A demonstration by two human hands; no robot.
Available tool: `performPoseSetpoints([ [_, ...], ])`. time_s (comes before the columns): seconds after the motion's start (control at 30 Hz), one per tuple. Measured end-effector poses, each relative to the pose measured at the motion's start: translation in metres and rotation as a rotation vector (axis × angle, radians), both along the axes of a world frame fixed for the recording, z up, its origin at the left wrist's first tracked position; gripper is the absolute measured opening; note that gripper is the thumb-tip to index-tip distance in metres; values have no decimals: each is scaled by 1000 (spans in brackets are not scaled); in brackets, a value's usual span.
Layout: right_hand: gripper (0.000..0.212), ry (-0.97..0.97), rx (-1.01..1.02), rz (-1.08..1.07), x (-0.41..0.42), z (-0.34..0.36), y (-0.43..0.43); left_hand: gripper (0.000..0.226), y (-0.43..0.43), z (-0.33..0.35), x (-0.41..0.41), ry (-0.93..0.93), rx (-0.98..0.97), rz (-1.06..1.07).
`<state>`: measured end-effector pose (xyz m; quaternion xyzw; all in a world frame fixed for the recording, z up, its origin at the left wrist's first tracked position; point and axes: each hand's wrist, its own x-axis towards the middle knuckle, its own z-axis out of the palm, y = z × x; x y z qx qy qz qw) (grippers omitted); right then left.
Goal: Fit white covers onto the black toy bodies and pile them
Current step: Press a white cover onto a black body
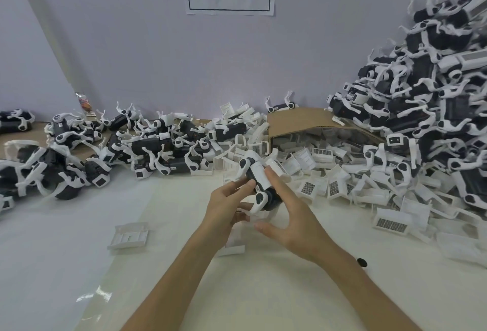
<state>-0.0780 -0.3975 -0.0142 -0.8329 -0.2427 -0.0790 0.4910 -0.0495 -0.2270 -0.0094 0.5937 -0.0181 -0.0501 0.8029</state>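
Toy: black plastic toy body with white cover, held up just in front of the brown cardboard box, above the white tabletop.
Left hand: grips the toy body.
Right hand: straight fingers press its side.

One black toy body, a white cover along its back, is held tilted at the centre. Loose covers heap just behind it; piled toys tower at right.

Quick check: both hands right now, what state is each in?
Left hand: holds the toy body.
Right hand: open, straight fingers pressing on the toy body.
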Motion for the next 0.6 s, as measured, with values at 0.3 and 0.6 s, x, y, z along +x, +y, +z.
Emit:
performPoseSetpoints([
  [0.3, 86, -308, 82, -205, -1, -6, 8, 59, -1, 2, -1, -30, -22, -143],
  [0.6, 71, -418, 85, -281, -1, -2, 9, 55, -8, 1, -5, -70, -47, -168],
])
